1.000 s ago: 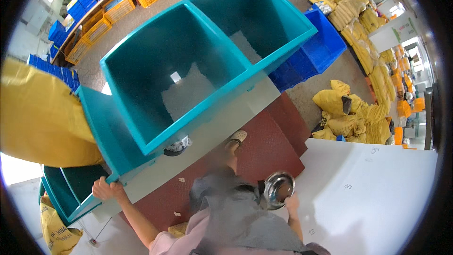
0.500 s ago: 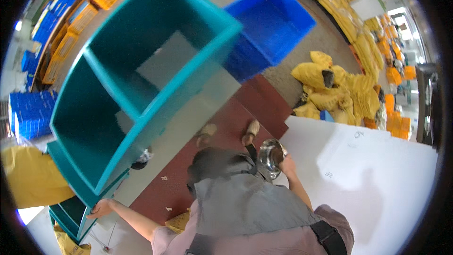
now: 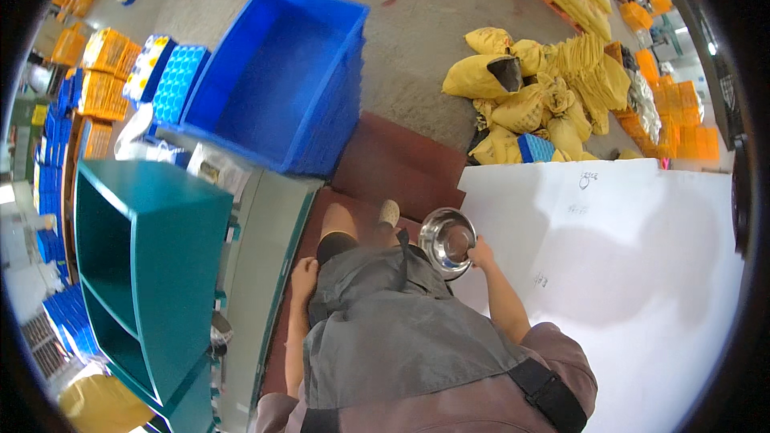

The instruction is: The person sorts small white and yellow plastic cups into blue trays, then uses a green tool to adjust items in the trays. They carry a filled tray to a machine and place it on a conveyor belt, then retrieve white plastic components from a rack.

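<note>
My right hand (image 3: 481,253) grips the rim of a shiny round metal bowl (image 3: 446,242), its fingers closed on the right edge. The bowl hangs tilted in front of me, beside the white surface (image 3: 513,216), and its inside looks bare. My left hand (image 3: 305,277) hangs low beside my grey apron (image 3: 401,345), fingers curled, with nothing visible in it. To its left stands a teal bin with compartments (image 3: 172,256), apart from the hand. Further ahead is a deep blue crate (image 3: 273,80).
Yellow sacks (image 3: 521,104) lie heaped ahead to the right, beside a small blue tray (image 3: 536,148). Dark red boards (image 3: 393,160) cover the floor before me. Orange crates (image 3: 112,52) and blue stacked trays (image 3: 180,80) stand at the far left.
My left hand has left the edge of the teal bin and come in beside my body. My view has shifted; the bin and blue crate now sit further left. The bowl stays in my right hand.
</note>
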Tool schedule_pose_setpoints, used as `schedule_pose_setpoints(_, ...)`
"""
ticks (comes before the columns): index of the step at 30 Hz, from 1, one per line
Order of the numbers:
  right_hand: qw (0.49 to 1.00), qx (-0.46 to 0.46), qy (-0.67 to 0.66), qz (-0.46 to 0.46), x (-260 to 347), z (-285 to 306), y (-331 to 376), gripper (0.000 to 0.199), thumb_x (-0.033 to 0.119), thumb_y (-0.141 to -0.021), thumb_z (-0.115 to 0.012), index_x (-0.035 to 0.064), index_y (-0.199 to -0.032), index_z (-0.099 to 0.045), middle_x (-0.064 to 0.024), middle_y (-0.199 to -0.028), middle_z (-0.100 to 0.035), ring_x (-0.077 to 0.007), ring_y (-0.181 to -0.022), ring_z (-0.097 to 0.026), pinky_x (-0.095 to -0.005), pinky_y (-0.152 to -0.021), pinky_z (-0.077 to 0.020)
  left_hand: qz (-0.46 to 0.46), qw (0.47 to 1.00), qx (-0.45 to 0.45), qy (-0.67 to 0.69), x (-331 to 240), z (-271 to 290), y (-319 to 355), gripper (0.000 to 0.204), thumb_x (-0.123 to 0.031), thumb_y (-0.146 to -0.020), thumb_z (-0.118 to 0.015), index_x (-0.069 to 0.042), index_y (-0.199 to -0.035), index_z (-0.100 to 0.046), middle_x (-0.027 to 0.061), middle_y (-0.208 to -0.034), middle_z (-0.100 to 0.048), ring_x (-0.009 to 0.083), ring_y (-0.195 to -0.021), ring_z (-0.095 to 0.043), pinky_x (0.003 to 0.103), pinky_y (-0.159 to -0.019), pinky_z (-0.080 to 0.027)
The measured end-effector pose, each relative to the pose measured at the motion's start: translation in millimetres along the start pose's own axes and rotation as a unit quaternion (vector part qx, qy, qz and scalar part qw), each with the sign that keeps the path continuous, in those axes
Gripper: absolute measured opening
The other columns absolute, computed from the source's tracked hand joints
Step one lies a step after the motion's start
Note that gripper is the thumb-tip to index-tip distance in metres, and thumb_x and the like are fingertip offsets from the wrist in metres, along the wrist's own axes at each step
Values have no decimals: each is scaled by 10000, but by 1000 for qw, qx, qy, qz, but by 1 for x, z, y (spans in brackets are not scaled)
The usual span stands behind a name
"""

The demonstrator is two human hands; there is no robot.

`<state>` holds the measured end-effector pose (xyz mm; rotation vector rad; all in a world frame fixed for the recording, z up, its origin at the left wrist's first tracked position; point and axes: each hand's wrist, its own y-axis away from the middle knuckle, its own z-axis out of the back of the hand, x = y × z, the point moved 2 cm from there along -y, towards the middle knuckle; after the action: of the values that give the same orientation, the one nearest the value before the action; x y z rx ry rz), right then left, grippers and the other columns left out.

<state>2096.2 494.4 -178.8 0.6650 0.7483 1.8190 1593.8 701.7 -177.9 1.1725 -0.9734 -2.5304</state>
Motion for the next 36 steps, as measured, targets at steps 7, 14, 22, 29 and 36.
schedule_pose_setpoints(7, 987, -33, -126, -93, -34, 5, -79, 462, 160, -807, -584, -86, -1194, -522, -316, -1081, -630, -430, -926, -671, -481, -876, -520, -42, 997, 66, -4, -29, -16, -136, 266, -245, -958, -543, -1, -982, -647, 62, -806, -640, 165, -705, -601, 305, -623, -481)
schedule_pose_setpoints(14, 966, 52, -202, -153, -10, -77, -269, 420, 287, -852, -596, -50, -1102, -614, -243, -892, -671, -368, -889, -671, -507, -728, -522, 4, 979, 204, 11, -70, -189, -421, 330, -315, -936, -598, 1, -1003, -665, 90, -841, -664, 199, -779, -614, 366, -659, -494)
schedule_pose_setpoints(22, 991, 68, -99, -59, 77, -54, -528, 467, 390, -879, -600, -44, -1040, -661, -233, -939, -686, -361, -895, -689, -493, -768, -534, -160, 935, 311, -59, -113, -349, -646, 382, -315, -947, -584, 8, -1136, -661, 119, -1065, -686, 228, -1030, -617, 379, -884, -484)
schedule_pose_setpoints(29, 989, -5, 101, 112, 197, 49, -761, 360, 301, -881, -544, -28, -873, -690, -241, -875, -688, -365, -803, -690, -450, -700, -548, -70, 996, 61, -11, -226, -442, -816, 620, -394, -872, -597, 24, -1321, -512, 294, -1270, -567, 407, -1203, -542, 457, -1004, -432)
schedule_pose_setpoints(36, 973, -196, 69, 103, 364, 143, -944, 317, 227, -848, -551, -43, -981, -651, -249, -939, -679, -362, -921, -676, -451, -771, -537, -122, 988, 66, -70, -282, -415, -1016, 431, -405, -841, -604, 11, -879, -712, 240, -823, -687, 390, -776, -680, 462, -692, -512)
